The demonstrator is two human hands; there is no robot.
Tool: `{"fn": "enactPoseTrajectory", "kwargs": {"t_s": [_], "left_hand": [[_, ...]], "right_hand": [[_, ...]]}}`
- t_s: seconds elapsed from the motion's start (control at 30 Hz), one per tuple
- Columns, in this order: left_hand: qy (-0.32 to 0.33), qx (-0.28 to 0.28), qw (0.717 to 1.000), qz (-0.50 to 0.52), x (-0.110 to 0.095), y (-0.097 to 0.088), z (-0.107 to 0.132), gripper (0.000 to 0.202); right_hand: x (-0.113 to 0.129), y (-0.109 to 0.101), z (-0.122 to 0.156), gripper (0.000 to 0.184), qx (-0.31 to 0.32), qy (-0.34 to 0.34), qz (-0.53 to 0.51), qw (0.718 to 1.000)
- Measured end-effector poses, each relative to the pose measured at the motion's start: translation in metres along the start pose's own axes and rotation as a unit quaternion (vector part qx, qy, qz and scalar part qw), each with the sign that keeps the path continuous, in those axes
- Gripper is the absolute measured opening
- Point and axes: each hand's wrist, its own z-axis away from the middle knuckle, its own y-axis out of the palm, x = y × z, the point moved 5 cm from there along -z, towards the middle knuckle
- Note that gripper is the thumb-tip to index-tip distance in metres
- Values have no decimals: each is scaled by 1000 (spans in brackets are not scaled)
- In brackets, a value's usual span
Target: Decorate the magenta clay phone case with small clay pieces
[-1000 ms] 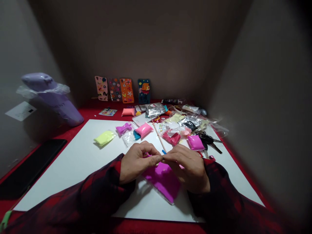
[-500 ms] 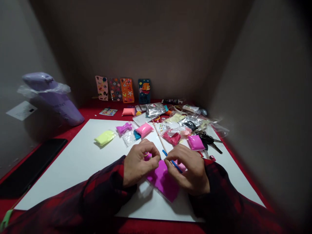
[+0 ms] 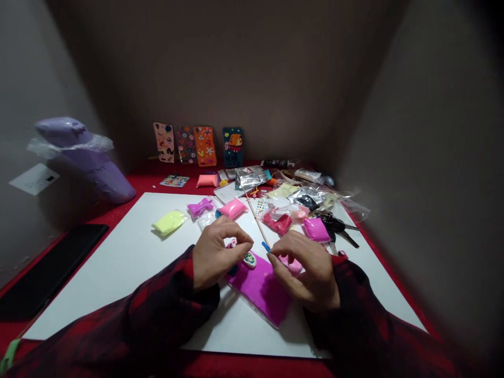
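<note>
A phone-case-like slab point(image 3: 263, 294) covered in bright purple clay lies tilted on the white board point(image 3: 118, 252). Near its upper left end sits a small white oval piece point(image 3: 249, 259) with coloured bits. My left hand point(image 3: 216, 254) is over that end, thumb and forefinger pinched together just above the oval; anything between them is too small to tell. To the right, my right hand point(image 3: 305, 270) also has its fingertips pinched, beside the tip of a blue stick point(image 3: 265, 247); whether it grips the stick is unclear. Pink clay point(image 3: 293, 265) shows behind its fingers.
Clay packets lie beyond my hands: yellow point(image 3: 169, 222), purple point(image 3: 200, 208), pink point(image 3: 233, 208) and magenta point(image 3: 316, 230). Scissors point(image 3: 334, 226) rest at right. Decorated phone cases point(image 3: 205, 146) lean on the back wall. A wrapped purple object point(image 3: 98, 168) stands at left.
My left hand has moved slightly left and up, uncovering the white oval piece. My right hand has shifted a little, and its fingers now cover most of the blue stick.
</note>
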Motion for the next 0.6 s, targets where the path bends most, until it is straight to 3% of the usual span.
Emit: {"fn": "enactPoseTrajectory", "kwargs": {"t_s": [0.17,0.4,0.6], "left_hand": [[-41,18,999,-11,6,1,-1,15],[-32,64,997,-38,7,6,-2,9],[20,79,992,-95,4,9,-1,33]], "right_hand": [[-1,1,0,10,6,0,7,1000],[0,0,0,10,4,-4,8,1000],[0,0,-1,10,8,-3,6,1000]]}}
